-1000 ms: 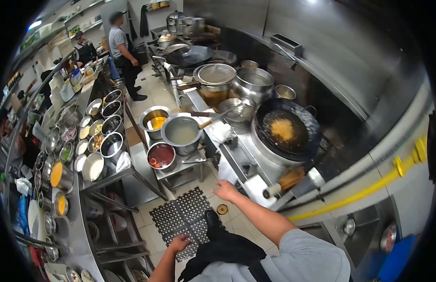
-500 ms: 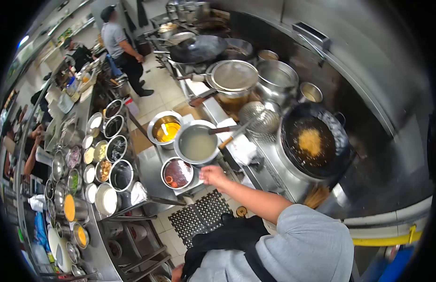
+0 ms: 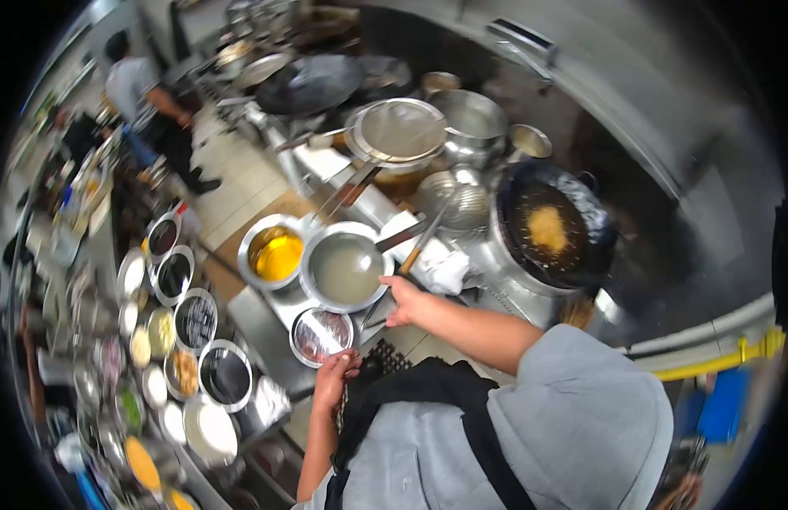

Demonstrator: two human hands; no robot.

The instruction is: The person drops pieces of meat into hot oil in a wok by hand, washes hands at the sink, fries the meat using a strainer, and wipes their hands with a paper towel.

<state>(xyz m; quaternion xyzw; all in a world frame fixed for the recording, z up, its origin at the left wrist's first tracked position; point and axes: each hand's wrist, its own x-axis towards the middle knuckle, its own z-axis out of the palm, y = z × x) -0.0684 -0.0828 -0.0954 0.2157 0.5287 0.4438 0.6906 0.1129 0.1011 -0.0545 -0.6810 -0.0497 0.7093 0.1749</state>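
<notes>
My right hand (image 3: 406,302) is at the right side of a metal pot of cloudy liquid (image 3: 347,268). Its fingertips are right at the rim, and the fingers are spread apart. My left hand (image 3: 334,372) sits lower, palm inward with curled fingers, close to the rim of a smaller pot of dark red sauce (image 3: 321,337). What those fingers hold, if anything, is hidden. To the left stands a pot of yellow oil-like liquid (image 3: 279,257). A dark wooden handle (image 3: 402,235) and a lighter wooden handle (image 3: 419,248) reach the cloudy pot's right rim.
A wok (image 3: 530,259) with golden food frying in dark oil (image 3: 547,231) is on the right. A perforated skimmer (image 3: 455,202) and white cloth (image 3: 440,269) lie beside it. Containers of ingredients (image 3: 186,374) crowd the left counter. A person (image 3: 143,93) stands in the far aisle.
My left hand has come up from the bottom edge to the red sauce pot. My right hand has shifted slightly right and up to the cloudy pot's rim. The view has turned.
</notes>
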